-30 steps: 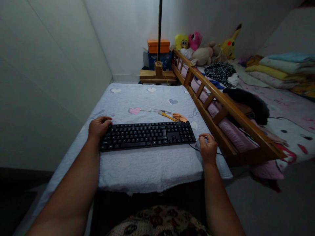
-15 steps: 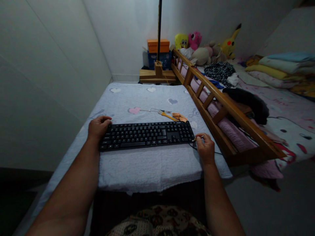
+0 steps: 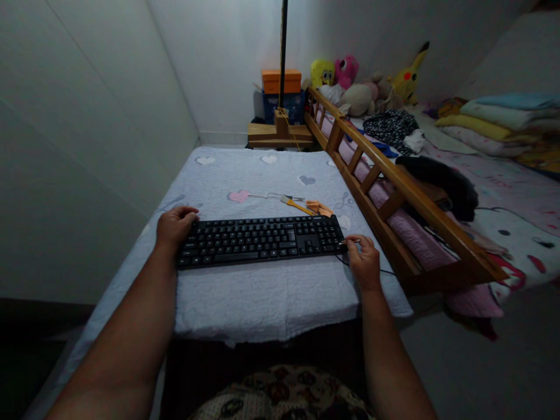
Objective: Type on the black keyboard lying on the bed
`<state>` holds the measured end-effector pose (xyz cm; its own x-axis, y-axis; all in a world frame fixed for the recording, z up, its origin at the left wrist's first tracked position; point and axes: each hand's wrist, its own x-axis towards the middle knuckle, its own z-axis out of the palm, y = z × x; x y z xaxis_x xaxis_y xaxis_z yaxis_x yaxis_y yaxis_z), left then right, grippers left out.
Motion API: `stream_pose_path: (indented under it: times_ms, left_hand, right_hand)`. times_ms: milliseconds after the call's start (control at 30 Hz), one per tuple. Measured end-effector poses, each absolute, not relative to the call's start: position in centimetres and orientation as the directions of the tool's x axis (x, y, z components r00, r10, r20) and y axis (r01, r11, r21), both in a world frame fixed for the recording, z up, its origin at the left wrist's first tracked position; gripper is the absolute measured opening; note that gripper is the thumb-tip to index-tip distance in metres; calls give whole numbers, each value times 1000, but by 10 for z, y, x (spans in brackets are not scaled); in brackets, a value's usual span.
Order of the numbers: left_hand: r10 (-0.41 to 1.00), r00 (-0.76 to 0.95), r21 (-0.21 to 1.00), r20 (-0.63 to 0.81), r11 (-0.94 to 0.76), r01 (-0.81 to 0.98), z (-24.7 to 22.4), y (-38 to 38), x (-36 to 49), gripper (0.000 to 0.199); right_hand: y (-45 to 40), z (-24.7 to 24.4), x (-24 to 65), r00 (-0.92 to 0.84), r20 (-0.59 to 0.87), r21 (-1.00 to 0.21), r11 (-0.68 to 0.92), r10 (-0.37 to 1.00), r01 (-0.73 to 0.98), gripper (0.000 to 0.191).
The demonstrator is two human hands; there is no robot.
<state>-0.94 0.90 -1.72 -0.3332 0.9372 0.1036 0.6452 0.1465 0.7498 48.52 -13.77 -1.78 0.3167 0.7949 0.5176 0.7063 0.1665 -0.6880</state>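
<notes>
A black keyboard (image 3: 249, 239) lies flat across the cloth-covered table. My left hand (image 3: 174, 228) is closed on its upper left corner, thumb and fingers at the edge. By the number pad at the right end, my right hand (image 3: 364, 259) pinches a thin, pale stick that looks like a cotton swab (image 3: 356, 241); its tip is at the rightmost keys. The cable (image 3: 385, 270) runs under my right hand. Behind the keyboard lie a brush with a yellow handle (image 3: 297, 205), a thin metal tool (image 3: 275, 195) and a crumpled orange cloth (image 3: 318, 207).
A wooden bed rail (image 3: 385, 175) borders the table's right side, with bedding and plush toys (image 3: 356, 99) beyond. At the back stand a wooden post base (image 3: 280, 134) and an orange box (image 3: 280, 81). A pale wall (image 3: 87, 146) is on the left.
My right hand has shifted slightly up and left, bringing the swab's tip from the keyboard's lower right corner onto the rightmost keys. My left hand and the keyboard have stayed put.
</notes>
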Motion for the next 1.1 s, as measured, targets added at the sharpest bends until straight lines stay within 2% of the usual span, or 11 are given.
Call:
stream_pose_path:
  times_ms: [467, 667, 1100]
  left_hand:
    - [933, -346, 758, 93, 159, 632, -18, 8, -9, 39]
    - [933, -345, 724, 101, 168, 669, -13, 6, -6, 37]
    - [933, -348, 760, 91, 161, 630, -12, 5, -5, 36]
  right_hand:
    - [-134, -19, 485, 292, 514, -692, 189, 806, 697, 19]
    - [-131, -17, 483, 280, 521, -677, 191, 806, 710, 18]
    - [-130, -21, 487, 326, 539, -669, 160, 777, 725, 20]
